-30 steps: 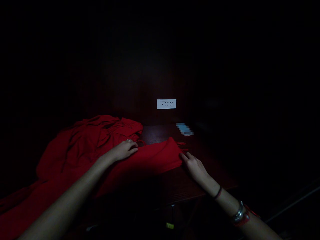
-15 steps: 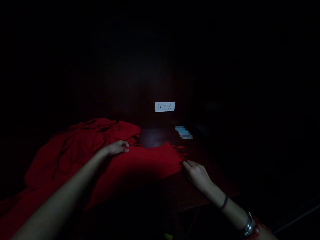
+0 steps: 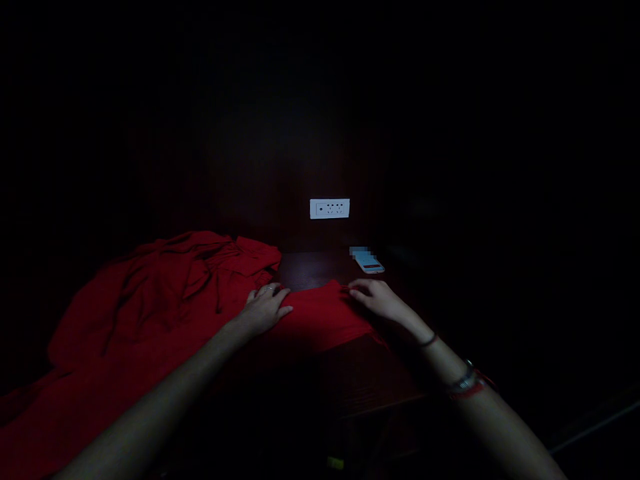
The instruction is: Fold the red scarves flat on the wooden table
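Red fabric length [image 3: 325,319]: on dark wooden tabletop [image 3: 370,377], long axis crosswise, beneath left hand [image 3: 264,311], fingers slightly spread. Right hand [image 3: 381,300]: beside its right end, fingers loosely bent; grip cannot be told. Left hand nearer its middle.

the long red cloth with fringe [image 3: 320,320] looks soft and matt, smooth at its flat end and wrinkled in the heap. the dark reddish-brown worktop [image 3: 367,380] looks like wood, with a slight gloss. the white rectangular socket panel [image 3: 330,209] looks like smooth plastic. the silver-coloured bracelet [image 3: 466,380] looks like shiny metal. the flat phone [image 3: 370,263] has a smooth face.
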Demonstrator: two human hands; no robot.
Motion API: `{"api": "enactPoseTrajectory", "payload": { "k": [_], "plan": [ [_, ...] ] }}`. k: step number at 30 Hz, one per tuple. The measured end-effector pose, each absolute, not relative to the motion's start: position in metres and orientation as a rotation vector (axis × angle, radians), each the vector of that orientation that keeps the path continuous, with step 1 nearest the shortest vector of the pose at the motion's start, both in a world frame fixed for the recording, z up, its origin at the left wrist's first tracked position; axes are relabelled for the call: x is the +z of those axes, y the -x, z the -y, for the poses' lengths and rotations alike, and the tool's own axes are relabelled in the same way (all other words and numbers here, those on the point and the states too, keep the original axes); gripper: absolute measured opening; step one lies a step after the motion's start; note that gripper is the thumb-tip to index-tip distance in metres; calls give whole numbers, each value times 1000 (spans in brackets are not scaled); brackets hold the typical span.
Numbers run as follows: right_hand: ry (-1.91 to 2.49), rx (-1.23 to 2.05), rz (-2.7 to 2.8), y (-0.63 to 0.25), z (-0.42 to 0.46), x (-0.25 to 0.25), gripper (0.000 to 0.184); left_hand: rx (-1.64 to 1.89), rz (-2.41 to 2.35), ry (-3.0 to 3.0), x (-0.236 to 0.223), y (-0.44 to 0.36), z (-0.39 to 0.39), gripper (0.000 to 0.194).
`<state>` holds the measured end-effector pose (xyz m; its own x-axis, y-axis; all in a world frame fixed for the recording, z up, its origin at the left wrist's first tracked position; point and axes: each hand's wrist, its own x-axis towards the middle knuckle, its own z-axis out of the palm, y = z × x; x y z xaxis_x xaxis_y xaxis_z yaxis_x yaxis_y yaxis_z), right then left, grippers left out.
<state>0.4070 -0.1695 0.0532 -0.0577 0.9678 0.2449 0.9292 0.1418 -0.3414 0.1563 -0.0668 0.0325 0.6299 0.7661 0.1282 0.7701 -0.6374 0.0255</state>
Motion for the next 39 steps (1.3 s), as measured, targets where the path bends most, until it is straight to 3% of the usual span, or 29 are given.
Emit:
{"api": "enactPoseTrajectory", "payload": {
  "k": [6, 9, 15, 21, 26, 30, 34, 39],
  "plan": [
    [1983, 211, 1974, -404, 82, 34, 30, -121, 1535, 2880, 31, -176, 60, 47],
    [1985, 254, 1964, -405, 72, 23, 17, -185, 1558, 2934, 21, -179, 56, 56],
    [2025, 177, 1795, -409, 71, 7, 18, -278, 1504, 2853, -16, -174, 54, 73],
    [2072, 134, 1751, -404, 73, -1, 25, -311, 1149, 2882, -30, -129, 45, 59],
    [2065, 56, 1743, -401, 83, 6, 27, -279, 1196, 2821, -22, -114, 51, 56],
    [2112, 95, 1712, -410, 103, 21, 50, -298, 1339, 2701, 3, -101, 59, 52],
    [2055, 247, 1822, -412, 124, 26, 42, -249, 1618, 2622, 24, -68, 62, 53],
    [1982, 209, 1870, -402, 133, 21, 40, -275, 1716, 2945, 24, -37, 50, 51]
  ]
}}
